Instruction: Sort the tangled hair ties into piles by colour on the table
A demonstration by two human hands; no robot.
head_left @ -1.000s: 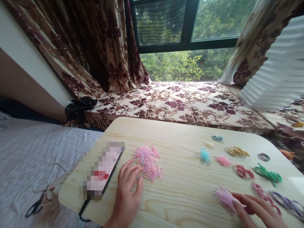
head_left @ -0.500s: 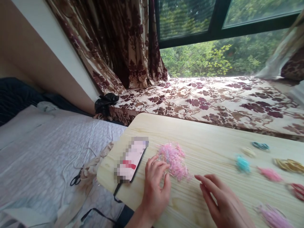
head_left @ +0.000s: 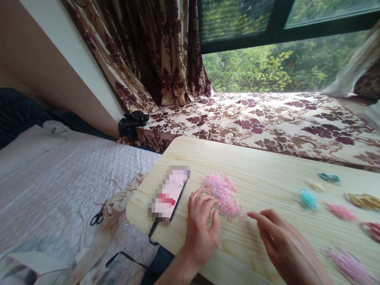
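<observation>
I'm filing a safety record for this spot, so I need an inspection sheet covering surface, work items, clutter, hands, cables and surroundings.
Surface: pale wood-grain tabletop, rounded corners.
Work items: loose pile of thin pink bands; to its right, turquoise bundle, pink bundle, gold bundle, lilac bundle, among others.
Clutter: phone left of the pile, partly pixelated; black scissor handles beside beige cloth.
Hands: left hand curved at the pile's left edge, contact unclear; right hand right of it, index finger pointing towards it, grip unclear.
Cables: white cable loose on bed; black cord or strap at phone's near end.
Surroundings: patterned window seat, curtains, window.
</observation>
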